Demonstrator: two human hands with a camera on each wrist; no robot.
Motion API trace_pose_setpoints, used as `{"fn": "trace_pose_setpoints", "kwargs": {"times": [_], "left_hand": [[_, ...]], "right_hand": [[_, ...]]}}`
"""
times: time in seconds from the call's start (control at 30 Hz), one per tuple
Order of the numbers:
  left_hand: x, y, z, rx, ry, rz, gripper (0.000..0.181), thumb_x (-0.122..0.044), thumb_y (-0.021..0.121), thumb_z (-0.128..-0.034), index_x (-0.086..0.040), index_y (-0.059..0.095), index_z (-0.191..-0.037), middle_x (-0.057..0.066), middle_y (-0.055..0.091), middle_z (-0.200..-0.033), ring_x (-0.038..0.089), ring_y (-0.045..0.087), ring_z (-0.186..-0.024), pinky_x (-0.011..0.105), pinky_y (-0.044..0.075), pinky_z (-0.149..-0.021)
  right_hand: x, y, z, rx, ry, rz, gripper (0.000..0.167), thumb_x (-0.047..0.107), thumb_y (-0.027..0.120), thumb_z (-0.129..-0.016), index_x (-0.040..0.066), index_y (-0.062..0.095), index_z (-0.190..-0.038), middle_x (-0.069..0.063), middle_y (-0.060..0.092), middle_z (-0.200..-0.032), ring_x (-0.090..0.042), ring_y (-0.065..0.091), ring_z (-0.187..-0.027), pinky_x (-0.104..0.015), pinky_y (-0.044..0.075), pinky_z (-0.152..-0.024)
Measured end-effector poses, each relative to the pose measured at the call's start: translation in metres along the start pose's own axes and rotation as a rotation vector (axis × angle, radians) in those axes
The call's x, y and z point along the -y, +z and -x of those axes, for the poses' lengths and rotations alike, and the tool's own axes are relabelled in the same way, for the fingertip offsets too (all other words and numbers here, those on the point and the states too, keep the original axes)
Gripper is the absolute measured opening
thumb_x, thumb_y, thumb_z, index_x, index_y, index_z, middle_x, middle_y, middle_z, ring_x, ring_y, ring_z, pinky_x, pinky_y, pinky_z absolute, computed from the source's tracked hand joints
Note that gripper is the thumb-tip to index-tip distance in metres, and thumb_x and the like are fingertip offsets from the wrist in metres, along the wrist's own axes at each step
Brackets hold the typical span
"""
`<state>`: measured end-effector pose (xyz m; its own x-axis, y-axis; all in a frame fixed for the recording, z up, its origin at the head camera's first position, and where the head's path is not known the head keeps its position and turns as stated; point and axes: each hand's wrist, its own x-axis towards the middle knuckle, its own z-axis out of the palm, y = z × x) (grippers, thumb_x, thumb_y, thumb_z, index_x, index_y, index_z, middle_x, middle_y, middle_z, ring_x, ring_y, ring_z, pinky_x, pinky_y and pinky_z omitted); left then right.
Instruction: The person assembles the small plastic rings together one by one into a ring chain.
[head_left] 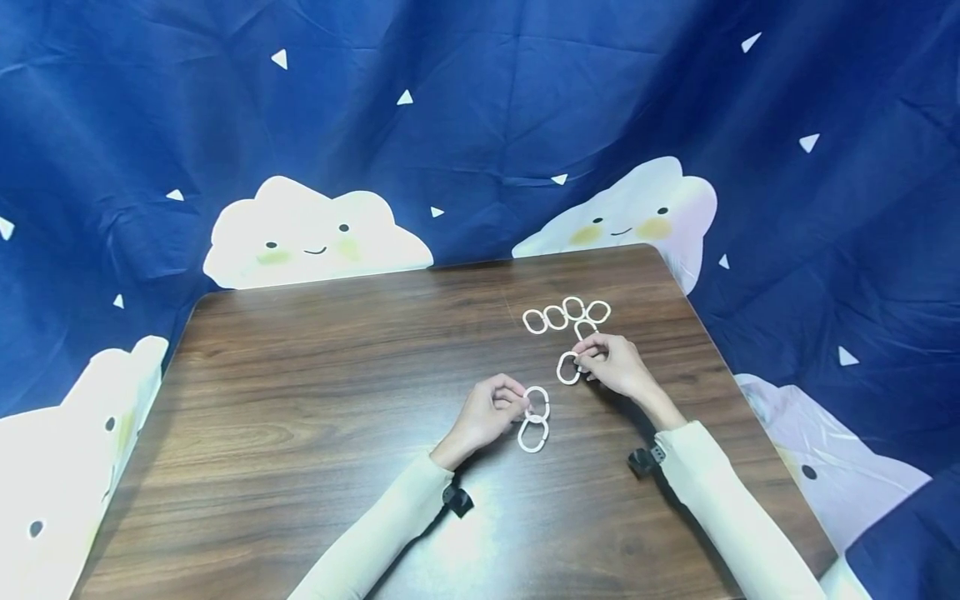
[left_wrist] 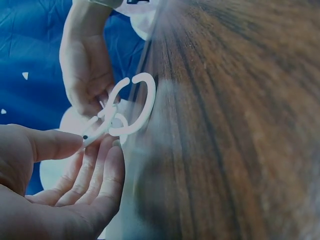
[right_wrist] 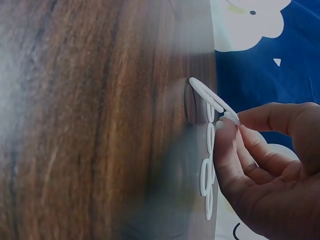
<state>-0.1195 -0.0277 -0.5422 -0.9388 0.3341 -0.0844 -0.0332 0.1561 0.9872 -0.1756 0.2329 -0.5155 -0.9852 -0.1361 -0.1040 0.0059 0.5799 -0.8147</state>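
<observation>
My left hand (head_left: 487, 414) pinches a white oval ring (head_left: 537, 389) between thumb and fingers. A second white ring (head_left: 531, 450) is linked through it and hangs toward the near side. In the left wrist view, the left hand (left_wrist: 75, 185) holds its ring by the edge, and the linked ring (left_wrist: 150, 102) shows a small gap at its top. To the right and farther back, my right hand (head_left: 618, 367) pinches a single white ring (head_left: 559, 369). The right wrist view shows this ring (right_wrist: 202, 92) tilted from the fingertips of the right hand (right_wrist: 270, 160).
Several white rings (head_left: 555, 317) lie in a loose row near the back right of the wooden table (head_left: 315, 400), one (head_left: 585, 322) just beyond my right fingers. A blue curtain (head_left: 480, 125) with clouds and triangles stands behind the table and at its sides.
</observation>
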Motion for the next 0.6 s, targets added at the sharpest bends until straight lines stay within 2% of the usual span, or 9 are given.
{"fn": "trace_pose_setpoints", "kwargs": {"times": [0.07, 0.2, 0.4, 0.6], "left_hand": [[-0.002, 0.0, 0.001, -0.002, -0.005, 0.007, 0.017, 0.001, 0.069, -0.0952, 0.009, 0.066, -0.109, 0.032, 0.076, -0.1, 0.052, 0.074, -0.091, 0.046, 0.065, -0.068], [-0.001, 0.0, 0.001, -0.004, -0.017, 0.025, 0.016, 0.001, 0.069, -0.095, 0.009, 0.065, -0.109, 0.031, 0.076, -0.099, 0.05, 0.075, -0.089, 0.052, 0.066, -0.075], [0.002, 0.0, 0.0, -0.004, -0.029, 0.055, 0.015, 0.002, 0.069, -0.0946, 0.009, 0.065, -0.108, 0.032, 0.076, -0.099, 0.048, 0.076, -0.089, 0.05, 0.066, -0.079], [0.001, 0.0, 0.0, -0.006, -0.039, 0.062, 0.015, 0.002, 0.07, -0.0944, 0.009, 0.065, -0.107, 0.031, 0.076, -0.098, 0.045, 0.077, -0.087, 0.046, 0.067, -0.077]], "right_hand": [[0.0, 0.0, 0.002, 0.002, 0.006, -0.015, 0.019, 0.008, 0.07, -0.096, -0.002, 0.071, -0.113, -0.023, 0.078, -0.101, -0.017, 0.076, -0.072, -0.031, 0.06, -0.055], [0.002, 0.001, 0.006, 0.004, -0.004, -0.061, 0.019, 0.004, 0.069, -0.096, -0.006, 0.069, -0.112, -0.026, 0.077, -0.1, -0.019, 0.077, -0.076, -0.034, 0.066, -0.067], [0.005, 0.003, 0.011, 0.023, -0.007, -0.146, 0.022, 0.002, 0.07, -0.096, -0.01, 0.067, -0.114, -0.029, 0.076, -0.101, -0.015, 0.077, -0.079, -0.035, 0.067, -0.078], [0.008, 0.005, 0.016, 0.053, -0.008, -0.235, 0.025, 0.0, 0.07, -0.095, -0.013, 0.064, -0.116, -0.031, 0.074, -0.102, -0.009, 0.075, -0.079, -0.025, 0.066, -0.077]]}}
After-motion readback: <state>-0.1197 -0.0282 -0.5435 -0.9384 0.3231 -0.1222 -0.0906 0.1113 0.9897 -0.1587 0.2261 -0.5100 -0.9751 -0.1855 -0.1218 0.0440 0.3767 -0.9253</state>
